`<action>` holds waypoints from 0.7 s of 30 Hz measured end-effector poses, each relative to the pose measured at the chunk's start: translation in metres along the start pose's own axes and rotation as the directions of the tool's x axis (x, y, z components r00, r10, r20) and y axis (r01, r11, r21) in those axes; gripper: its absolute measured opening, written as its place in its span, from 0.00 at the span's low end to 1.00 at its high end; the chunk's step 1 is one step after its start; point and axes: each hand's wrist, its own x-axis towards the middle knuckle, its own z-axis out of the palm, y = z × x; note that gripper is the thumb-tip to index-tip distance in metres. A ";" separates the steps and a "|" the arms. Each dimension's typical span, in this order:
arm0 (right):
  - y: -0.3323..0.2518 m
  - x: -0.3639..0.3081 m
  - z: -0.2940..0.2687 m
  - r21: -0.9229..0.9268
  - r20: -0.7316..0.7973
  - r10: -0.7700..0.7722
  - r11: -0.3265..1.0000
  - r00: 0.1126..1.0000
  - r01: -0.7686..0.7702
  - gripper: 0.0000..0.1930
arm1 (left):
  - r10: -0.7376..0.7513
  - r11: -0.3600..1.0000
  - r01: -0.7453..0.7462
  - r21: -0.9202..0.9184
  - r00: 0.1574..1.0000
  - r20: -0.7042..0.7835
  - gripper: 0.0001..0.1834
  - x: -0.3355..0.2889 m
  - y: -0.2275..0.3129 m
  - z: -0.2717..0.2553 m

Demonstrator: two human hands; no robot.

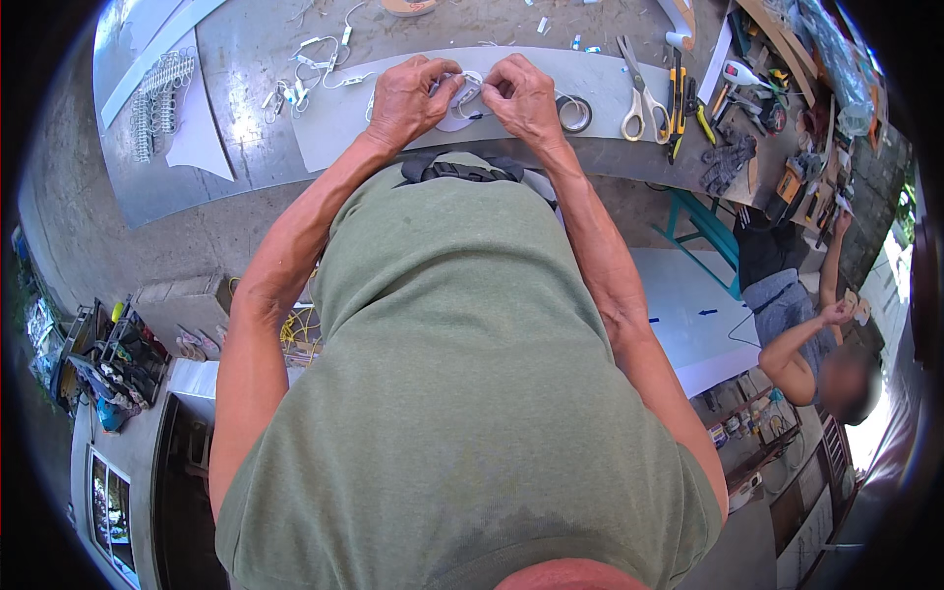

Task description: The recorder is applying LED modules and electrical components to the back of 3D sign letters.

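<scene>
On a pale sheet [334, 128] at the table's near edge lies a small white rounded piece [454, 123], with a white LED module [469, 93] on or just above it. My left hand [408, 100] is at its left side, thumb and fingertips pinched together at the module. From the right, my right hand [524, 96] comes in with closed fingertips beside the same piece; what they pinch is too small to make out. A string of white LED modules [313, 63] on thin wires lies left of my left hand. Beside my right hand sits a roll of black tape [574, 114].
Scissors [641, 110] and a yellow-black cutter [677, 96] lie right of the tape. Tools and a dark glove [729, 162] crowd the table's right end. Coiled wire strips [162, 103] lie at the far left. Another person [792, 305] is at the right, holding a small tan piece.
</scene>
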 end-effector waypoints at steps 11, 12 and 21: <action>0.007 -0.004 0.002 0.041 -0.019 -0.024 0.999 1.000 0.025 0.03 | 0.057 0.998 -0.057 -0.010 0.997 -0.045 0.09 -0.001 -0.007 0.004; 0.008 -0.004 0.002 0.041 -0.019 -0.020 0.999 1.000 0.021 0.03 | 0.060 0.998 -0.061 -0.019 0.997 -0.049 0.08 -0.001 -0.007 0.004; 0.009 -0.002 0.001 0.012 -0.009 -0.028 1.000 1.000 0.028 0.05 | 0.003 0.998 -0.002 0.061 1.000 -0.026 0.08 0.000 -0.004 0.005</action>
